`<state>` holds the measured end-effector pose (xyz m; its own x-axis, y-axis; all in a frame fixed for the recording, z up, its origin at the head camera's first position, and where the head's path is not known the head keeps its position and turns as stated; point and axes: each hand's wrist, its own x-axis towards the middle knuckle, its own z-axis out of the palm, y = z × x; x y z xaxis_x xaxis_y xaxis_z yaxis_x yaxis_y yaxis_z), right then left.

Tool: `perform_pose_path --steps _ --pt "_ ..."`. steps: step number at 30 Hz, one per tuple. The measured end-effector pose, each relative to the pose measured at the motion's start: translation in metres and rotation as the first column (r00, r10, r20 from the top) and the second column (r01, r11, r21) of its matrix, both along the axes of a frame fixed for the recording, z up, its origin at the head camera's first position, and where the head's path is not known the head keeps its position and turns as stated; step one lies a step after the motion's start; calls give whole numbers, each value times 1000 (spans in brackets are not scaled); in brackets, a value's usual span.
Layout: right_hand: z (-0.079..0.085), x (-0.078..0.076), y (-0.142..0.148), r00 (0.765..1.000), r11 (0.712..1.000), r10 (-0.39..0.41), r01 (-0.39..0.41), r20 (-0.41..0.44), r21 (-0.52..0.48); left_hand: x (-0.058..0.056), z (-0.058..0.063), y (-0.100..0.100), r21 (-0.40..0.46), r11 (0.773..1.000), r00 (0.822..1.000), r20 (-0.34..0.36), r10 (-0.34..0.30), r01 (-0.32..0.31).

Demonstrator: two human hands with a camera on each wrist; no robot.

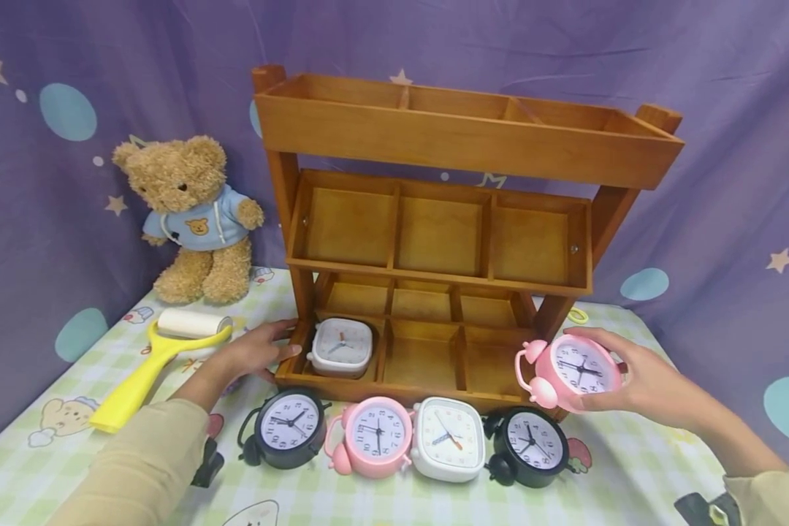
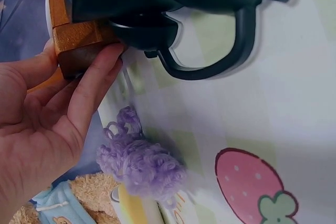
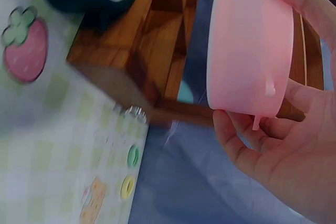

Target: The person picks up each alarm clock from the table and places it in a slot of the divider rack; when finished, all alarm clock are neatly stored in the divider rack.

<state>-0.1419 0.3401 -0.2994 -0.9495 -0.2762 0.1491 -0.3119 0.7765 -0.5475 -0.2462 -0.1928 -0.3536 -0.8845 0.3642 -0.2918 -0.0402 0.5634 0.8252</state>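
Note:
My right hand (image 1: 631,380) grips a pink twin-bell alarm clock (image 1: 581,371) by its round body, in the air at the right of the wooden shelf (image 1: 460,142). The right wrist view shows the pink clock's side (image 3: 249,51) between thumb and fingers. My left hand (image 1: 259,352) holds the lower left corner of the shelf; in the left wrist view its thumb and fingers lie about the wooden corner (image 2: 79,51). A white square clock (image 1: 342,346) sits tilted back in the bottom left compartment. In front stand a black clock (image 1: 286,429), a pink clock (image 1: 376,437), a white clock (image 1: 448,440) and another black clock (image 1: 529,447).
A teddy bear (image 1: 193,219) in a blue hoodie leans at the back left. Before it lies a yellow-handled lint roller (image 1: 147,372). A curly purple thing (image 2: 139,163) lies by my left hand. Behind the shelf hangs a purple curtain (image 1: 473,36).

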Motion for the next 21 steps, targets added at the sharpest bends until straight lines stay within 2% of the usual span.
perform_pose_path --steps 6,21 --pt "6 -9 -26 1000 999 12 -11 15 -34 0 -1 -1 3 1000 1000 -7 -5 5" --pt "8 -33 -71 998 997 63 -63 -3 -54 0 -2 -1 17 1000 1000 -8 -2 2"
